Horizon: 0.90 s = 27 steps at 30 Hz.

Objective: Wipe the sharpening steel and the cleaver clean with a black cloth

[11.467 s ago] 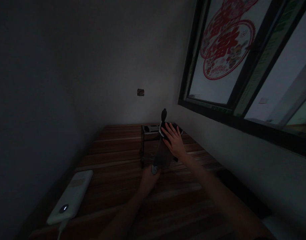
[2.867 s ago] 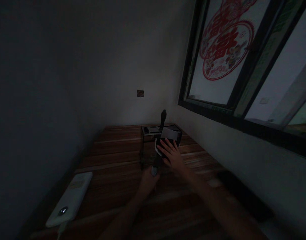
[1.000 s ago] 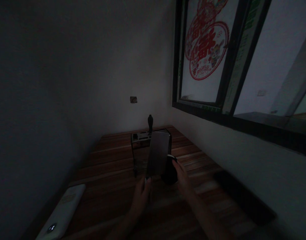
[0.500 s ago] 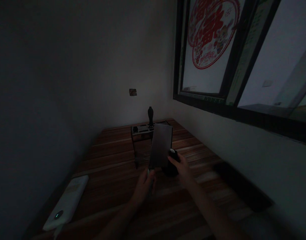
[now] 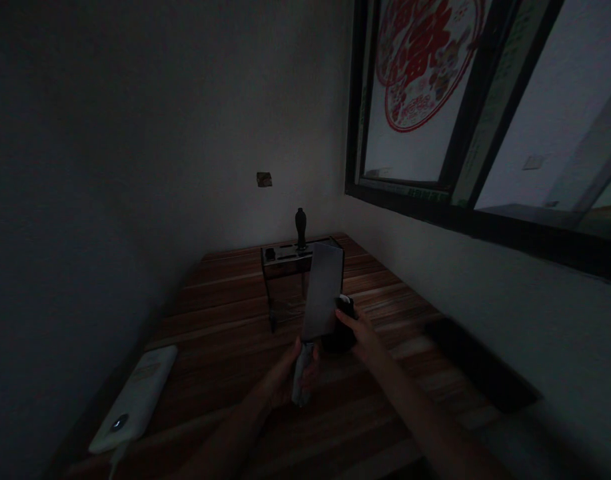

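Observation:
A cleaver (image 5: 323, 290) stands almost upright in front of me, its broad pale blade pointing up and away. My left hand (image 5: 286, 372) is closed around its grey handle. On the blade's right side, my right hand (image 5: 364, 337) grips a black object (image 5: 339, 341) with a pale part at its top; darkness hides its kind. The two held things overlap in view, and I cannot tell whether they touch. Just beyond the blade is a dark-framed slotted rack (image 5: 270, 263), partly covered by the cleaver. A dark bulbous handle (image 5: 300, 227) rises upright from it.
A white power bank (image 5: 144, 390) with a lit display and a cable lies at left on the wood-grained table (image 5: 205, 363). A long flat black item (image 5: 478, 363) lies at right. Walls border the table, and a dark-framed window (image 5: 415, 200) is on the right.
The cleaver has turned slightly and tipped rightward, and more of its grey handle shows below the left hand's fingers. My right hand keeps its hold on the black object. The view has shifted slightly.

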{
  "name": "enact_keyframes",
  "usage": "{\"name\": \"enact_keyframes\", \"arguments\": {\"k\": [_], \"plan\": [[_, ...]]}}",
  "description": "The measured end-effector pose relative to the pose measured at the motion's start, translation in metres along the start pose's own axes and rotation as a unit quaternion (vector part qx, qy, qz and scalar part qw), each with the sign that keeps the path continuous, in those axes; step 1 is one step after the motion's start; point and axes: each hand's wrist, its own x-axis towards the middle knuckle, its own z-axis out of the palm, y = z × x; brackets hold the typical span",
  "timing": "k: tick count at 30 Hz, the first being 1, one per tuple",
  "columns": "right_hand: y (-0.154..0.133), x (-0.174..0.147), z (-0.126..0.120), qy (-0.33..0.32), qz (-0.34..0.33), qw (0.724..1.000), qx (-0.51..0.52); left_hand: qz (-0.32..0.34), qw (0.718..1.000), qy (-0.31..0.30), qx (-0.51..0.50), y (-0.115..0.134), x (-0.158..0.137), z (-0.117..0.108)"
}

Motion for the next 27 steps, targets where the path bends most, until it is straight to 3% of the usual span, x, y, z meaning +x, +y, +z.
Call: {"name": "enact_keyframes", "arguments": {"k": [3, 6, 8, 11, 15, 20, 25, 27], "plan": [[0.008, 0.002, -0.002, -0.013, 0.027, 1.000, 0.010, -0.004, 0.995, -0.101, -0.023, 0.002, -0.004, -0.004], [0.014, 0.005, -0.003, -0.014, 0.033, 0.999, 0.030, 0.009, 0.992, -0.117, -0.038, 0.004, -0.002, -0.002], [0.014, 0.006, -0.003, -0.005, 0.032, 0.999, 0.040, 0.023, 0.996, -0.082, -0.016, 0.004, 0.001, 0.001], [0.013, 0.007, -0.002, 0.006, 0.020, 0.999, 0.033, 0.074, 0.992, 0.044, 0.088, 0.000, 0.006, 0.008], [0.013, 0.005, -0.001, -0.003, 0.002, 1.000, 0.018, 0.088, 0.944, 0.187, 0.257, -0.011, 0.009, 0.011], [0.020, 0.001, 0.002, -0.040, -0.005, 0.999, 0.001, 0.073, 0.891, 0.259, 0.364, -0.019, 0.011, 0.007], [0.022, -0.004, 0.003, -0.080, 0.021, 0.996, -0.017, 0.136, 0.821, 0.291, 0.473, -0.014, 0.014, 0.006], [0.019, -0.007, 0.004, -0.102, 0.030, 0.994, -0.034, 0.144, 0.805, 0.295, 0.495, -0.010, 0.014, 0.006]]}}
